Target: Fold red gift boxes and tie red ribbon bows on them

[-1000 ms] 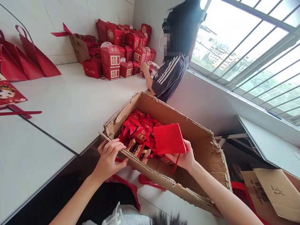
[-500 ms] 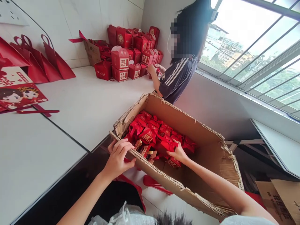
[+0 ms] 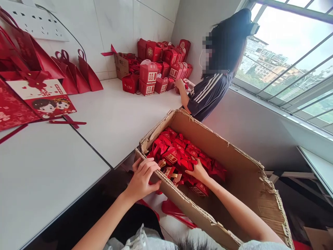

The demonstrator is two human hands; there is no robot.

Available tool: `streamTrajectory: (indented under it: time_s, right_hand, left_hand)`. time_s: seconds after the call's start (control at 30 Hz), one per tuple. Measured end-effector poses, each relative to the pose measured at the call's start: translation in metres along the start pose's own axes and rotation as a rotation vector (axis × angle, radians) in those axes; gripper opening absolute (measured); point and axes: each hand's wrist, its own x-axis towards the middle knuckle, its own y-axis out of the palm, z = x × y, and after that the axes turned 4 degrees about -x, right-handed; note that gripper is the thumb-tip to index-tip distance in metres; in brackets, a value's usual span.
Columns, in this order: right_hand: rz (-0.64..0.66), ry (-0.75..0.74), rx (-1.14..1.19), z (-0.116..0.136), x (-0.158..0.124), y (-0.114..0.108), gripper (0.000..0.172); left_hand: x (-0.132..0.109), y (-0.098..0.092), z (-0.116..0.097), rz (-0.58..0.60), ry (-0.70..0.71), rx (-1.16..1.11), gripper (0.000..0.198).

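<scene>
My left hand grips the near rim of an open cardboard box, fingers curled over the edge and thumb outside. Inside, my right hand has its fingers closed on a small red gift box with a ribbon. Its lower part is hidden among the others. Several red gift boxes with bows are packed toward the carton's left end. Near the inner front wall lie pieces with pale gold ribbon. Another red gift box sits just below my right hand.
A white table runs along the left, bearing red paper bags and stacked red boxes. A co-worker handles a red box at its far end. A barred window is at right; a red stool stands below.
The view has swung left, so the scene sits farther right. My right hand has shifted left within the carton, toward the packed gift boxes. My left hand stays on the rim.
</scene>
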Motion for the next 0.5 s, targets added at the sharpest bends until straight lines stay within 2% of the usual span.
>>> streamTrajectory:
  time_s: [0.1, 0.23, 0.4, 0.5]
  right_hand:
    - [0.01, 0.021, -0.052, 0.008, 0.007, -0.02, 0.074]
    - [-0.01, -0.027, -0.081, 0.024, 0.026, -0.042, 0.047]
    - [0.107, -0.139, -0.067, 0.044, 0.047, -0.043, 0.015]
    - [0.133, -0.24, -0.038, 0.055, 0.041, -0.046, 0.018]
  left_hand:
    - [0.0, 0.0, 0.0, 0.001, 0.015, -0.008, 0.024]
    - [0.0, 0.0, -0.001, 0.005, 0.02, -0.022, 0.025]
    - [0.0, 0.001, 0.001, 0.02, 0.001, -0.046, 0.026]
    - [-0.004, 0.003, 0.0, 0.046, -0.027, -0.059, 0.028]
